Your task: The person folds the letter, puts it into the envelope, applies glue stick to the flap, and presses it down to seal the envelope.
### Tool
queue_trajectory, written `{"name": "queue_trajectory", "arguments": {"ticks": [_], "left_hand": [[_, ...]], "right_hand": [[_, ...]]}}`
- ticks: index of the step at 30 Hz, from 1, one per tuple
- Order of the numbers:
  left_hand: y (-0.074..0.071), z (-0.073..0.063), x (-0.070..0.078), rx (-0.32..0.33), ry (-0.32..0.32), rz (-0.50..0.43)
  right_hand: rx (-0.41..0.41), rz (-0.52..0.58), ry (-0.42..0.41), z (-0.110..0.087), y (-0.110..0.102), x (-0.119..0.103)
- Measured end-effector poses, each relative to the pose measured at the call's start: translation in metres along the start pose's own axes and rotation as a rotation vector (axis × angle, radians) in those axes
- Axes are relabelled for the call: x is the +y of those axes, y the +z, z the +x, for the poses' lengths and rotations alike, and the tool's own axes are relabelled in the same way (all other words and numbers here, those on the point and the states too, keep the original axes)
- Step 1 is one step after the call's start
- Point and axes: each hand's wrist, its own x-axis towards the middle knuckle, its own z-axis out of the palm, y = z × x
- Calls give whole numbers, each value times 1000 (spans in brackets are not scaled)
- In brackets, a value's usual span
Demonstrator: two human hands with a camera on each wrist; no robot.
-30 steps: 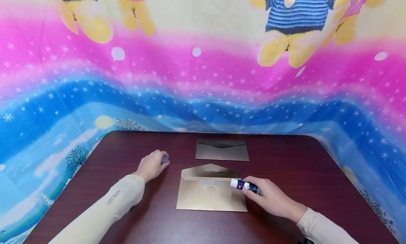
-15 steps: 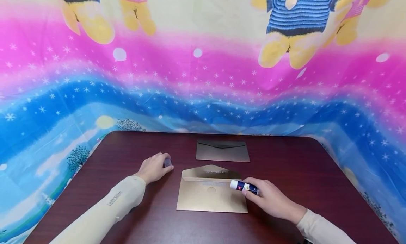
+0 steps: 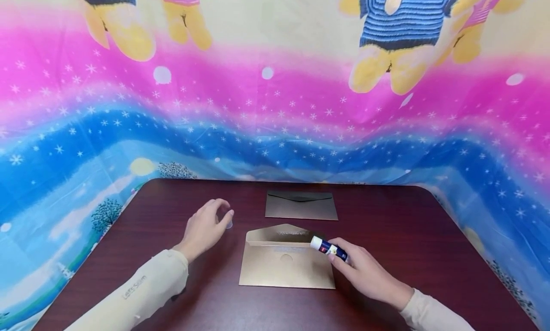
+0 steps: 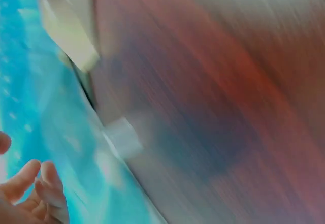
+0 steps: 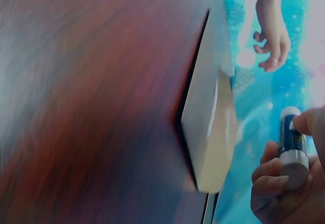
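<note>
My right hand (image 3: 365, 271) pinches a dark blue glue stick (image 3: 336, 252) between thumb and fingers, its white end tilted up to the left. Below that end lies a gold envelope (image 3: 285, 271) with its flap raised toward the back. In the right wrist view the fingers (image 5: 266, 178) curl round the glue stick (image 5: 292, 137). My left hand (image 3: 204, 230), loosely bent and holding nothing, hovers left of the envelope. A small translucent cap (image 4: 123, 138) stands on the table, apart from the left fingers; in the head view the thumb partly covers it.
A second, darker envelope (image 3: 302, 209) lies with its flap down behind the gold one. The dark wooden table (image 3: 378, 207) ends at the back against a patterned cloth (image 3: 275, 106) with pink and blue bands.
My left hand has let go of the cap and risen from it, its fingers parting. The right hand has tipped the glue stick's white end slightly higher.
</note>
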Motion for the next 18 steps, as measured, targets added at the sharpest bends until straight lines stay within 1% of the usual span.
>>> {"name": "queue_trajectory", "arguments": {"ticks": [2, 4, 5, 8, 13, 15, 18], "left_hand": [[1, -7, 14, -2, -19, -55], [3, -15, 28, -18, -34, -98], [4, -19, 36, -30, -39, -120], [7, -32, 57, -90, -48, -209], [16, -46, 87, -191, -21, -406], [21, -50, 96, -224, -7, -489], [28, -55, 106, -255, 3, -601]], "right_hand": [[27, 23, -2, 0, 3, -4], [48, 52, -15, 0, 7, -9], [59, 70, -21, 0, 9, -12], [92, 123, -40, 2, 14, -20], [152, 209, -66, 4, 22, -30], [155, 242, -80, 5, 26, -34], [139, 304, -92, 6, 31, -39]]}}
